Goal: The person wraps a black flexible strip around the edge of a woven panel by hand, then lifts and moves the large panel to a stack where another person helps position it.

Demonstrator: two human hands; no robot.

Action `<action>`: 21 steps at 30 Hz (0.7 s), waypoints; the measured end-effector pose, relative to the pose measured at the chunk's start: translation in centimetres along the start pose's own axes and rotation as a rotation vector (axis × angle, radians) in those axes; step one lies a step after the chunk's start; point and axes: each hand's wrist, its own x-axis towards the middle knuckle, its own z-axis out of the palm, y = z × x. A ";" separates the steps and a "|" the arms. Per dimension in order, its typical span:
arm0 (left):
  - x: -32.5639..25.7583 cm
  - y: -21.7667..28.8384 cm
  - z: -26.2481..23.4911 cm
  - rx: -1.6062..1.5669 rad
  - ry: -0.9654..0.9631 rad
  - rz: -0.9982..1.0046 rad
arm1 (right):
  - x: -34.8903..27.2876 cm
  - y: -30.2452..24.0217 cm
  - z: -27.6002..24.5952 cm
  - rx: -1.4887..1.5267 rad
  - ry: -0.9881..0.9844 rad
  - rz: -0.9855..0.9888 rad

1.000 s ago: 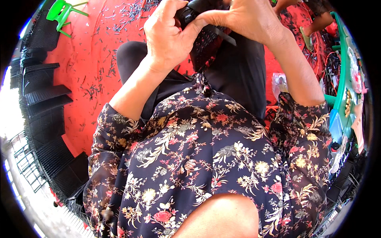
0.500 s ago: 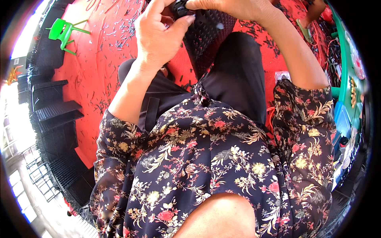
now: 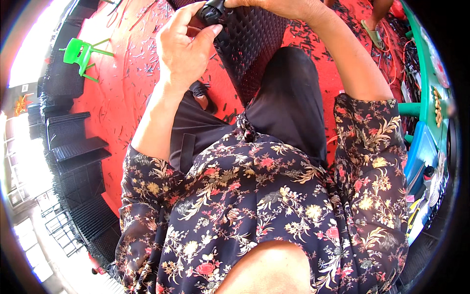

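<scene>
A dark panel of woven black plastic strips (image 3: 252, 46) stands between my knees, its top cut off by the upper edge of the view. At its upper left corner is a bunched, glossy black strip (image 3: 213, 12). My left hand (image 3: 183, 51) is closed on that strip, with thumb and forefinger pinching it from the left and below. From the right, my right hand (image 3: 289, 7) reaches to the same strip, its thumb against the top. The rest of its fingers are cut off or hidden, but it appears closed there.
Black strip scraps lie strewn over the red floor covering (image 3: 122, 83). A small green chair (image 3: 81, 55) stands at the far left, beside stacked black woven pieces (image 3: 73, 152). At right is a green-edged table (image 3: 426, 63); another person's sandalled foot (image 3: 374, 34) shows at upper right.
Both hands and the bunched strip have shifted slightly left. More of the woven panel and my left shoe now show. The whole view has moved a little.
</scene>
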 end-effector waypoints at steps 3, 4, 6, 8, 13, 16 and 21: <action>-0.4 0.2 -0.2 0.004 0.016 -0.067 | 0.1 -0.5 -0.1 0.008 -0.013 0.031; -0.4 0.5 -0.2 0.029 0.034 -0.043 | 0.2 -0.6 0.0 0.001 -0.018 0.019; -0.7 1.3 0.1 0.076 0.066 0.000 | 0.1 -0.9 0.6 -0.024 -0.022 0.010; -1.4 2.9 0.3 0.311 0.084 0.027 | -0.1 -1.5 1.4 -0.060 -0.022 0.007; -3.5 1.3 0.0 0.373 0.191 -0.085 | -0.3 -3.1 3.4 -0.056 -0.064 -0.035; -4.6 1.4 -0.7 0.330 0.129 -0.089 | -0.6 -1.8 4.2 0.092 -0.079 -0.061; -6.6 0.8 -1.3 0.188 0.148 -0.089 | -1.2 -1.3 5.8 0.393 -0.090 0.046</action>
